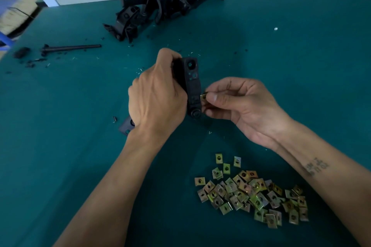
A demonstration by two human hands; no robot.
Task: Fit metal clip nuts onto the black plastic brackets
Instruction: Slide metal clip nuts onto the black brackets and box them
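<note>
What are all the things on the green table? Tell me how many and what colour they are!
held bracket: one, black, gripped in the middle of the table
clip nut: one, yellowish metal, pinched against the held bracket's right edge
loose clip nuts: a pile, too many to count, yellow-silver, near right
bracket pile: several, black, far edge by the wall
rod: one, black, far left
flat black piece: one, partly hidden under the left wrist
table: one, teal green
left hand: one, grips the held bracket
right hand: one, pinches the clip nut
</note>
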